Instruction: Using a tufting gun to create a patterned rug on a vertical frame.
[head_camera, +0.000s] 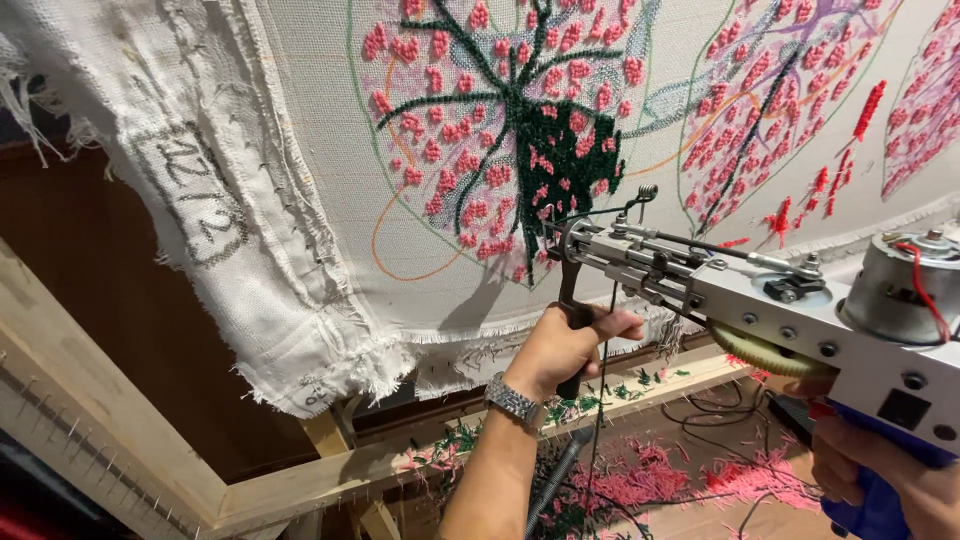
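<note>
Tufting gun (760, 300), metal-bodied, held level just below the middle of the view, needle end pressed to the stretched white cloth (320, 150) at the lower edge of a dark green patch (570, 160). Left hand (570, 345) under the front of the gun, fingers wrapped tight round the black front handle (572, 310), a metal watch (512, 400) on the wrist. Right hand (885, 480) at the lower right corner, fingers closed round the blue rear grip (880, 510), partly cut off by the frame edge. Round silver motor (905, 285) with a red wire atop the rear of the gun, a yellow gear (765, 355) beneath. Pink tufts (470, 130) and green branch lines across the cloth, inside drawn outlines. Frayed cloth edge folded over a wooden frame (110, 420). Pink and green yarn scraps (640, 485) and dark cables on the floor below.
</note>
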